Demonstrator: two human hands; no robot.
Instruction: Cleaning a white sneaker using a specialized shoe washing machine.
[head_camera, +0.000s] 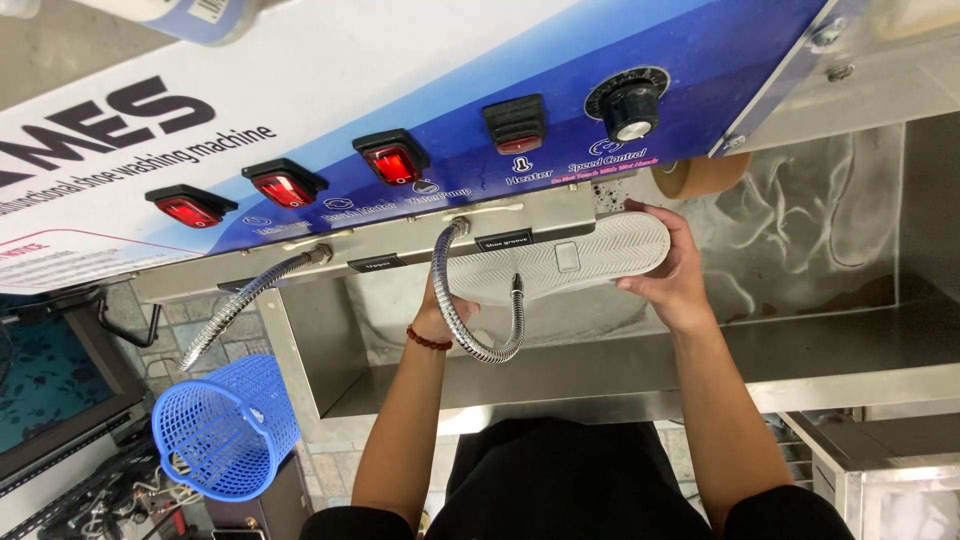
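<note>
Shoe: white, sole turned up toward the camera, held level between both hands inside the steel basin, just under the blue control panel.
Right hand: clasped the right end of the shoe; fingers curled over the far edge, thumb under the near edge. Shoe lay to the left of the palm, touching it.
Left hand: mostly hidden behind the shoe's left end and a flexible metal hose; it gripped that end from below, though the finger placement could not be seen. A red bead bracelet sat on the wrist.
Hose: curved down from the panel's lower edge, looped in front of the left wrist, nozzle tip rising against the middle of the sole.
Second hose: ran from the panel down to the left, well apart from the shoe.
Brush: tan, round, just above the right hand, near the shoe's right end; contact could not be told.
Panel: three lit red rocker switches, one dark switch, one black dial.
Basket: blue plastic mesh, lower left, outside the basin.
</note>
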